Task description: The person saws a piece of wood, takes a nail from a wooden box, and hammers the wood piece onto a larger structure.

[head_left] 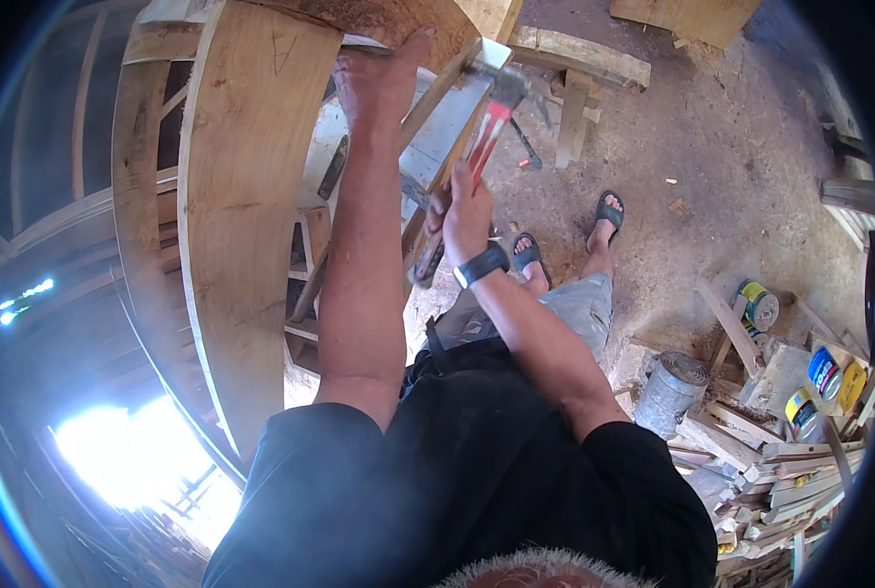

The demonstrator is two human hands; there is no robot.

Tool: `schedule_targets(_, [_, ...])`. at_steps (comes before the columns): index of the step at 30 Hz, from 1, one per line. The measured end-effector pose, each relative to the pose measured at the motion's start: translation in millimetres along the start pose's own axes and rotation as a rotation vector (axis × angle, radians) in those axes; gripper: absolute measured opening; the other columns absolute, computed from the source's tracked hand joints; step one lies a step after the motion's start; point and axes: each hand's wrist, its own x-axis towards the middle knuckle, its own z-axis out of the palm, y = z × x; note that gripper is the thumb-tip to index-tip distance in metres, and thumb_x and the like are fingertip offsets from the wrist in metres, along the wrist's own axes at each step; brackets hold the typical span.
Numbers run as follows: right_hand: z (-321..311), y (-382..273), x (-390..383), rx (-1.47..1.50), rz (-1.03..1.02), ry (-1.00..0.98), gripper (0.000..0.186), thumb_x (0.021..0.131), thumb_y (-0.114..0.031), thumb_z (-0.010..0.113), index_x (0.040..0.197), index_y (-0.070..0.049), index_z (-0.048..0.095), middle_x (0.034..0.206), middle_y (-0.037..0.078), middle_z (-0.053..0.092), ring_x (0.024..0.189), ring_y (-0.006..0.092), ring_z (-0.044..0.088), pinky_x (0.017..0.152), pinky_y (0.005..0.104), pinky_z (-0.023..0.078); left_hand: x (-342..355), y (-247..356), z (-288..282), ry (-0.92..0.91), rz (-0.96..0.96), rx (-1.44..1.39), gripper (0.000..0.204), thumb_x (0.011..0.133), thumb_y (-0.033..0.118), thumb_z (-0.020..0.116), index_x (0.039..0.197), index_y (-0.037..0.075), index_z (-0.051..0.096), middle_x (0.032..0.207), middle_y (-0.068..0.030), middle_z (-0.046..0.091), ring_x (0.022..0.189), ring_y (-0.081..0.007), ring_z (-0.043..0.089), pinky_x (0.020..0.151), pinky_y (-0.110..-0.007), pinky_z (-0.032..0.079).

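My right hand (pixel 465 220) is closed round the handle of a hammer (pixel 488 137) with a red shaft and a dark grip. The hammer's head points up and away, over a wooden frame with a pale, light-coloured panel (pixel 436 137); the head is slightly blurred. My left arm is stretched far forward. At its end my left hand (pixel 377 83) grips the edge of a reddish-brown wooden board (pixel 388 18), its fingers partly hidden. Beside my left forearm stands a long, wide plank (pixel 251 196) with a pencil mark near its far end.
A low wooden bench (pixel 584 59) stands beyond the frame. On the floor lies a dark tool with an orange end (pixel 529 157). To the right are a rolled metal sheet (pixel 671 392), several cans (pixel 759 306) and a pile of wood offcuts (pixel 790 480). My sandalled feet (pixel 606 216) are on the floor.
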Motion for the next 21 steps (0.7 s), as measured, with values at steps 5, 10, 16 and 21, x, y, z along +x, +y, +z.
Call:
schedule_targets(5, [3,-2,-2,0.146,-0.146,0.078,0.044,0.103,-0.054,0.058,0.089,-0.013,0.046,0.062,0.001,0.048,0.045,0.0145,0.049,0.041,0.0315,0.041,4,1,-1,-0.025,0.024,-0.055,0.076,0.076,0.019,0.089,0.139,-0.004,0.052,0.134,-0.0176,0.064,0.120,-0.0253,0.062,0.106,-0.039,0.049])
schedule_targets(10, [1,1,-4,0.027,-0.058,0.016,0.044,0.104,-0.053,0.057,0.088,-0.014,0.047,0.061,-0.001,0.047,0.045,0.0136,0.049,0.041,0.0305,0.041,-8,15,-2,0.033,0.007,0.093,0.059,0.074,0.034,0.087,0.115,-0.004,0.070,0.115,-0.0199,0.073,0.105,-0.0324,0.070,0.094,-0.044,0.053])
schedule_targets(16, [-1,3,2,0.165,-0.099,0.120,0.045,0.103,-0.054,0.058,0.087,-0.014,0.045,0.061,0.000,0.047,0.046,0.0142,0.050,0.040,0.0318,0.041,-14,33,-3,0.094,0.050,0.126,0.057,0.074,0.037,0.086,0.112,-0.004,0.073,0.114,-0.0215,0.074,0.103,-0.0335,0.072,0.093,-0.045,0.054])
schedule_targets(21, [-2,5,1,0.038,-0.056,0.070,0.044,0.106,-0.050,0.056,0.089,-0.011,0.044,0.061,0.002,0.047,0.044,0.0142,0.048,0.040,0.0313,0.041,-24,44,-6,0.054,-0.034,0.144,0.062,0.073,0.037,0.087,0.117,-0.004,0.069,0.117,-0.0222,0.073,0.105,-0.0347,0.070,0.093,-0.046,0.054])
